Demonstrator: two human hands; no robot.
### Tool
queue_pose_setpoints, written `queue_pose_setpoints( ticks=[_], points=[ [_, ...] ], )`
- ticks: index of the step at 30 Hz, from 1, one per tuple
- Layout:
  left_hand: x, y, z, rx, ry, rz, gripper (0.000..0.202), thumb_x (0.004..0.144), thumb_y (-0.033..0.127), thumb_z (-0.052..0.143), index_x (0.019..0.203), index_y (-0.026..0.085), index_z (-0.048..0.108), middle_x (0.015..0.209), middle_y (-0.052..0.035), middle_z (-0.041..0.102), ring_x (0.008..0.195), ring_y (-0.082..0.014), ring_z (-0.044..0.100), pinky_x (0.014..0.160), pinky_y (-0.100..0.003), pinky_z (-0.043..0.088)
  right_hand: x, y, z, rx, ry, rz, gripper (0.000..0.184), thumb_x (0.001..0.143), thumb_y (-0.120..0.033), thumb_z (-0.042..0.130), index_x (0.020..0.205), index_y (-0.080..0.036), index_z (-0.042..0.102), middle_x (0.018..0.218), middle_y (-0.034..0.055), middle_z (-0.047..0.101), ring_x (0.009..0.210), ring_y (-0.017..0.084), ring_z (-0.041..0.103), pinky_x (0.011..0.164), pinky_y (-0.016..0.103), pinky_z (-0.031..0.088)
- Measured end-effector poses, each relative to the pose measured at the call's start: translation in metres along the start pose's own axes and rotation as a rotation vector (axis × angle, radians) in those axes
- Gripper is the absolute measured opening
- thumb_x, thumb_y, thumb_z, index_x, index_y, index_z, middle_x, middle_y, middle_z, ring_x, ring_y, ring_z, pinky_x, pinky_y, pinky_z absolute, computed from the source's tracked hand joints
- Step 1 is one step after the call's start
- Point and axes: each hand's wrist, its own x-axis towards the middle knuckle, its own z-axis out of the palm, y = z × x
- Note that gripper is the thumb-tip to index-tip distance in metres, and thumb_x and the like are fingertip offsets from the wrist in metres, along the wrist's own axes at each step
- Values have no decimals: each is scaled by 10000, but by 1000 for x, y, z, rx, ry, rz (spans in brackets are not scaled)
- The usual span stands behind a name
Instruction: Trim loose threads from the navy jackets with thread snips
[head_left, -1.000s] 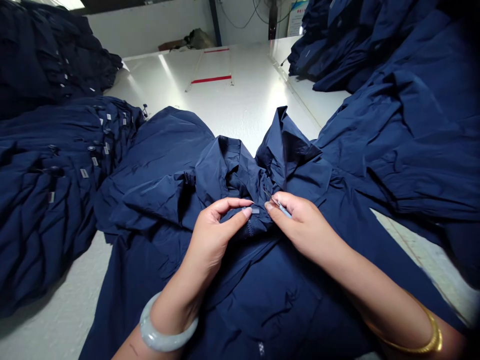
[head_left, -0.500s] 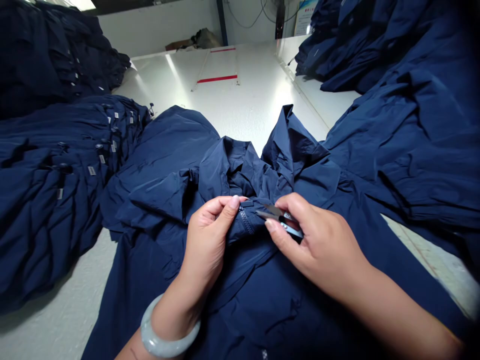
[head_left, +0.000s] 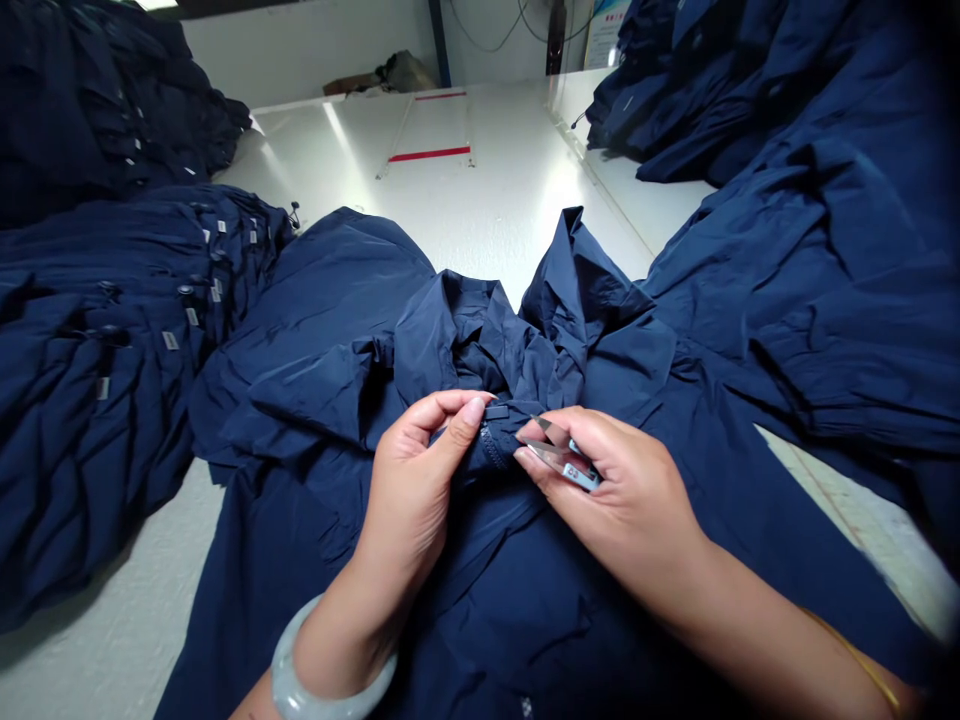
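A navy jacket (head_left: 525,600) lies spread on the white table in front of me, its collar bunched up in the middle. My left hand (head_left: 416,480) pinches the collar fabric by the top of the zipper (head_left: 493,443), thumb pressed on the cloth. My right hand (head_left: 622,495) is closed round small thread snips (head_left: 564,455), whose open metal blades point left at the zipper top. A pale bangle sits on my left wrist.
A stack of folded navy jackets (head_left: 97,340) with small grey tags fills the left side. More loose navy jackets (head_left: 825,250) pile up on the right and far right. The white table (head_left: 465,190) stretches ahead, with red tape marks (head_left: 429,153) at the far end.
My right hand has drawn back a little from the collar and turned, so the snips now show with blades open. My left hand shifted its pinch slightly on the zipper top.
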Motion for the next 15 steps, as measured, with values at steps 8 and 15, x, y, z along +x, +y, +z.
queue_pose_setpoints(
  ticks=[8, 15],
  points=[
    [-6, -3, 1, 59, -67, 0, 273, 820, 348, 730, 1058, 216, 705, 709, 14, 664, 662, -103, 576, 668, -195, 438, 3, 4, 8, -61, -34, 42, 55, 891, -242, 607, 881, -212, 651, 820, 24, 692, 746, 168, 625, 660, 260, 442],
    [-5, -4, 2, 23, -82, -47, 333, 813, 343, 737, 1120, 228, 679, 663, 20, 645, 638, -105, 559, 639, -196, 418, 5, 5, 5, -105, -115, 32, 94, 864, -138, 544, 921, -193, 594, 802, 14, 653, 690, 153, 564, 631, 259, 377]
  ],
)
